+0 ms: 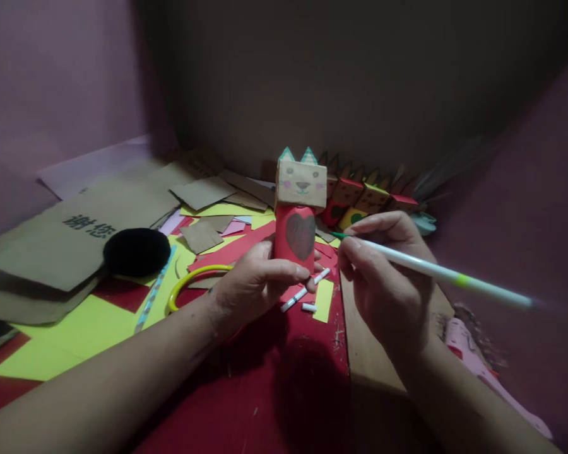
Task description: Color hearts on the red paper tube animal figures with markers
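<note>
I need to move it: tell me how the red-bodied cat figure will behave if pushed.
Probably light: the cat figure looks made of cardboard and paper. Likely to tip: its boxy head is wider than the red body, which the left hand grips. Probably crushes if squeezed hard.

The only writing that can be read stands on a flat brown cardboard sheet (pixel 52 252) lying at the left of the work surface. It is a pair of dark Chinese characters (pixel 89 226), 谢您, printed side by side and seen at a slight slant. Drawn signs stand on the red paper cylinder with a brown cardboard box head (pixel 299 189). A dark scribbled heart (pixel 300 235) fills the front of the red body. The box face carries two dot eyes, a small nose and mouth, and pink cheek smudges. The row of small paper figures (pixel 360 195) behind it bears dark rounded marks too small to read.
</note>
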A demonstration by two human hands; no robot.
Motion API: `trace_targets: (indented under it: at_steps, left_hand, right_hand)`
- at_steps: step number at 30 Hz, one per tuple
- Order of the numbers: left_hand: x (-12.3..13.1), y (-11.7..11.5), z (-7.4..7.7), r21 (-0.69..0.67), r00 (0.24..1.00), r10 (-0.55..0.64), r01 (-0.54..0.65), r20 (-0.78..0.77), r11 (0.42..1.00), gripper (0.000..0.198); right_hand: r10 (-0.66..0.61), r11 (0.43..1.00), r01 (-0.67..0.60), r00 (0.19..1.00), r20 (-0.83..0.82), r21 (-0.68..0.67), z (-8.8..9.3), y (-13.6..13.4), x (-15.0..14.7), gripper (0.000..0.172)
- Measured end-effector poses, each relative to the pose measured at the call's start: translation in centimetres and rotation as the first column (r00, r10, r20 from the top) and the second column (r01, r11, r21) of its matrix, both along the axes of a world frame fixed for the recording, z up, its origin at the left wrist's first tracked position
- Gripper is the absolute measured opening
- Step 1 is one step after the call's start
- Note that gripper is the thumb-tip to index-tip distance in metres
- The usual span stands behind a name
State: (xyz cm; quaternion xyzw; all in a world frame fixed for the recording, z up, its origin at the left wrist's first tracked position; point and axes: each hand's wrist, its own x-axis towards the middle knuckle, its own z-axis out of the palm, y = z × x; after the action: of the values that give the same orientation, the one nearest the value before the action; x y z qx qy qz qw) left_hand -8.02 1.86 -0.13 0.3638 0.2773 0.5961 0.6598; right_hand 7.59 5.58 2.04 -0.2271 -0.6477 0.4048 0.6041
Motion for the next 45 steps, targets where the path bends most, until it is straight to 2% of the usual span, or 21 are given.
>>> trace_targets:
  at_steps: [2, 5, 14, 20, 24, 29, 34, 38, 45]
  left_hand:
    - [-0.08, 0.06, 0.08, 0.018, 0.999, -0.021, 0.021, 0.028, 1.000, 0.023]
    - [-0.10, -0.05, 0.19, 0.023, 0.999, -0.037, 0.037, 0.035, 0.999, 0.022]
    - [-0.08, -0.22, 0.11, 0.010, 0.997, -0.066, 0.066, 0.035, 0.998, 0.030]
    - [-0.16, -0.17, 0.04, 0.019, 0.996, -0.082, 0.081, 0.024, 0.997, 0.030]
    - [-0.09, -0.17, 0.02, 0.013, 0.996, -0.081, 0.080, 0.039, 0.997, 0.030]
    - [0.07, -0.13, 0.04, 0.016, 0.996, -0.080, 0.080, 0.036, 0.997, 0.029]
    - [0.09, -0.33, -0.02, 0.009, 0.998, -0.061, 0.061, 0.017, 0.998, 0.026]
    - [0.12, -0.27, -0.16, 0.025, 0.998, -0.057, 0.057, 0.032, 0.998, 0.029]
    - [0.26, -0.14, 0.22, -0.008, 0.999, -0.042, 0.042, 0.027, 0.999, 0.032]
  right_hand:
    - [0.037, 0.999, -0.036, 0.999, 0.019, -0.041, -0.13, -0.30, -0.33, 0.013]
    - [0.028, 0.998, -0.023, 0.996, 0.082, -0.058, -0.36, -0.41, -0.50, 0.009]
    - [-0.024, 1.000, 0.021, 0.991, 0.129, 0.020, -0.40, -0.46, -0.42, 0.010]
    - [-0.063, 0.998, 0.061, 0.979, 0.196, 0.021, -0.26, -0.82, -0.27, 0.010]
    - [-0.032, 0.999, 0.028, 0.974, 0.223, 0.021, -0.26, -0.89, -0.24, 0.010]
    - [0.018, 0.998, -0.031, 0.971, 0.238, 0.051, -0.60, -0.86, -0.14, 0.012]
    - [-0.003, 0.999, -0.006, 0.970, 0.243, 0.037, -0.95, -0.75, -0.01, 0.010]
    - [-0.032, 0.996, 0.007, 0.957, 0.288, 0.086, -0.83, -0.79, -0.10, 0.011]
    - [-0.046, 0.997, 0.032, 0.975, 0.217, 0.067, -0.78, -0.67, -0.28, 0.011]
